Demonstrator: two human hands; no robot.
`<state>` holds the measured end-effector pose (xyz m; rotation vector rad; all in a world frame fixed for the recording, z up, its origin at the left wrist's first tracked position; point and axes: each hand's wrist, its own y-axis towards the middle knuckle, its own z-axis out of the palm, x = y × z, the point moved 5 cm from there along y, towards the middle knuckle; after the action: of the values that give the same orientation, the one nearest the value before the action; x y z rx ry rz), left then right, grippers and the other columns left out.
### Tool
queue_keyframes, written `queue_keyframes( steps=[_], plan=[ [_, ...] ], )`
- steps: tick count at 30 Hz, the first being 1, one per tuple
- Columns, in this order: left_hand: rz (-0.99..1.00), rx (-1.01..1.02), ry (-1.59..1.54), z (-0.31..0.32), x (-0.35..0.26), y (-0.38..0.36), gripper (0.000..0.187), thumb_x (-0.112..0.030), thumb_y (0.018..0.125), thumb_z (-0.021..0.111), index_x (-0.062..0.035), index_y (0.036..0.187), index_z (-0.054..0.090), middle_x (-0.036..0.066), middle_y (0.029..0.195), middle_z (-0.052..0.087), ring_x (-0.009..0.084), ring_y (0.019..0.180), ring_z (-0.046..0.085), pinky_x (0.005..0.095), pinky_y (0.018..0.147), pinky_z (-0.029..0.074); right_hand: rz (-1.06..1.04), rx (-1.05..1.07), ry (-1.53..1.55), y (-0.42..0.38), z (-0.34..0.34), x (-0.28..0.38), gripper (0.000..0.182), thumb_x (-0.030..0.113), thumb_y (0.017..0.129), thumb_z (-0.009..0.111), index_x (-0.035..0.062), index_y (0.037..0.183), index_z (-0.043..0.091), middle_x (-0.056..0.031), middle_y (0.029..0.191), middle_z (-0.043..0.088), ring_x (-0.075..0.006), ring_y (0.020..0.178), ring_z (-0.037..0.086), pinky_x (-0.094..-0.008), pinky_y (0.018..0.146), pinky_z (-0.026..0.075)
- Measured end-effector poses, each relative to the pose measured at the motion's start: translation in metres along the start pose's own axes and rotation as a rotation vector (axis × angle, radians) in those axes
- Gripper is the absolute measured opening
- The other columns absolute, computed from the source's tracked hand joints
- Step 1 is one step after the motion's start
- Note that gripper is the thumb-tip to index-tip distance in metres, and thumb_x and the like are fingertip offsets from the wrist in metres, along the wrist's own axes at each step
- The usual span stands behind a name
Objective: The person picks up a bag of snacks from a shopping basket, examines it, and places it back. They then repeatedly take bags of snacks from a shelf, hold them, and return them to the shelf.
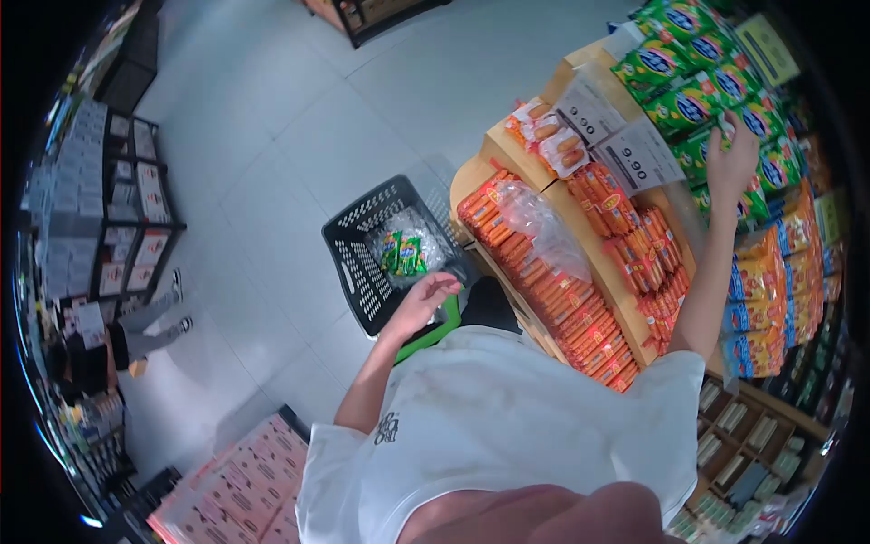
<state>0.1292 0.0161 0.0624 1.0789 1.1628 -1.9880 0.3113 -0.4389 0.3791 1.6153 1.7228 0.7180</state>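
Observation:
My right hand [734, 159] reaches up to the display on the right, its fingers closed on a green snack packet [727, 136] among rows of similar green packets [686, 104]. Low in front of my body, my left hand [426, 304] hovers at the near edge of a black shopping basket [352, 272]. Its fingers are loosely bent and apart, with nothing clearly in them. Inside the basket lie a few small green packets [404, 253] on clear plastic wrapping [419, 225]. A green bar [426, 339] shows just below the left hand.
Orange-red packaged sausages [553, 295] fill the wooden stand [536, 195], beside price cards [625, 159] reading 9.90. Yellow-orange bags [761, 304] hang at the right. Pink boxes [240, 485] are stacked lower left. Another person [100, 354] is at the far left near shelves [136, 199].

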Motion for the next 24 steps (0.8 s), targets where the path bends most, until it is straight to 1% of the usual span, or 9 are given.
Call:
queue_keyframes(
  steps=[2,6,8,11,13,16,20,22,24],
  plan=[
    [-0.029,-0.103,-0.093,-0.023,0.018,0.004,0.028,-0.012,0.099,0.048,0.0024,0.123,0.049,0.009,0.113,0.060,0.0160,0.107,0.057,0.0287,0.095,0.043,0.014,0.084,0.361,-0.038,-0.003,0.088,0.023,0.002,0.083,0.062,0.0034,0.106,0.062,-0.0091,0.095,0.065,-0.0283,0.091,0.059,-0.0395,0.084,0.044],
    [-0.162,-0.342,-0.031,-0.086,0.068,0.007,0.025,-0.012,0.096,0.050,0.0021,0.117,0.052,0.008,0.105,0.063,0.0133,0.096,0.060,0.0269,0.082,0.046,-0.224,0.744,0.857,-0.169,0.037,0.255,0.027,0.003,0.079,0.063,0.0042,0.105,0.061,-0.0119,0.098,0.062,-0.0325,0.098,0.055,-0.0411,0.086,0.042],
    [-0.229,-0.378,-0.012,-0.117,0.101,0.004,0.025,-0.015,0.099,0.046,-0.0006,0.119,0.051,0.008,0.111,0.063,0.0139,0.101,0.059,0.0279,0.087,0.045,-0.369,0.936,1.014,-0.237,0.049,0.323,0.031,0.004,0.075,0.066,0.0048,0.106,0.060,-0.0115,0.104,0.061,-0.0311,0.105,0.054,-0.0450,0.094,0.040],
    [-0.323,-0.512,-0.150,-0.159,0.135,-0.003,0.026,-0.017,0.100,0.043,-0.0030,0.119,0.052,0.007,0.110,0.064,0.0139,0.102,0.059,0.0292,0.087,0.046,-0.286,1.153,1.125,-0.316,0.048,0.388,0.034,0.008,0.077,0.066,0.0058,0.110,0.058,-0.0110,0.113,0.058,-0.0293,0.110,0.052,-0.0470,0.102,0.036],
    [-0.404,-0.615,-0.157,-0.186,0.170,-0.003,0.025,-0.017,0.098,0.046,-0.0018,0.116,0.053,0.008,0.108,0.064,0.0138,0.098,0.061,0.0296,0.083,0.047,-0.257,1.275,1.093,-0.361,0.048,0.409,0.034,0.012,0.079,0.066,0.0060,0.111,0.057,-0.0105,0.115,0.057,-0.0288,0.113,0.051,-0.0478,0.107,0.032],
    [-0.477,-0.681,-0.240,-0.224,0.227,0.012,0.025,-0.019,0.098,0.045,-0.0024,0.115,0.055,0.008,0.109,0.063,0.0156,0.097,0.061,0.0302,0.083,0.048,0.002,1.401,1.022,-0.411,0.063,0.414,0.030,0.006,0.077,0.060,0.0049,0.107,0.060,-0.0139,0.107,0.060,-0.0342,0.107,0.053,-0.0481,0.101,0.035],
    [-0.543,-0.782,-0.446,-0.278,0.328,0.062,0.032,-0.021,0.098,0.043,-0.0009,0.121,0.052,0.011,0.118,0.059,0.0208,0.111,0.057,0.0366,0.093,0.046,0.165,1.294,1.093,-0.431,0.076,0.415,0.024,0.006,0.073,0.052,0.0028,0.095,0.062,-0.0165,0.092,0.062,-0.0346,0.095,0.057,-0.0480,0.096,0.038],
    [-0.599,-0.798,-0.389,-0.304,0.379,0.095,0.034,-0.020,0.097,0.043,-0.0004,0.123,0.051,0.012,0.120,0.059,0.0218,0.113,0.056,0.0374,0.093,0.047,0.245,1.246,1.128,-0.446,0.075,0.410,0.020,0.010,0.077,0.050,0.0045,0.092,0.063,-0.0152,0.091,0.064,-0.0319,0.094,0.059,-0.0480,0.096,0.039],
    [-0.594,-0.793,-0.458,-0.330,0.433,0.128,0.037,-0.020,0.096,0.044,-0.0003,0.127,0.049,0.012,0.122,0.058,0.0224,0.115,0.055,0.0383,0.092,0.047,0.319,1.258,1.134,-0.458,0.071,0.403,0.024,0.012,0.072,0.054,0.0073,0.092,0.065,-0.0124,0.092,0.065,-0.0274,0.095,0.061,-0.0467,0.099,0.038]
  ],
)
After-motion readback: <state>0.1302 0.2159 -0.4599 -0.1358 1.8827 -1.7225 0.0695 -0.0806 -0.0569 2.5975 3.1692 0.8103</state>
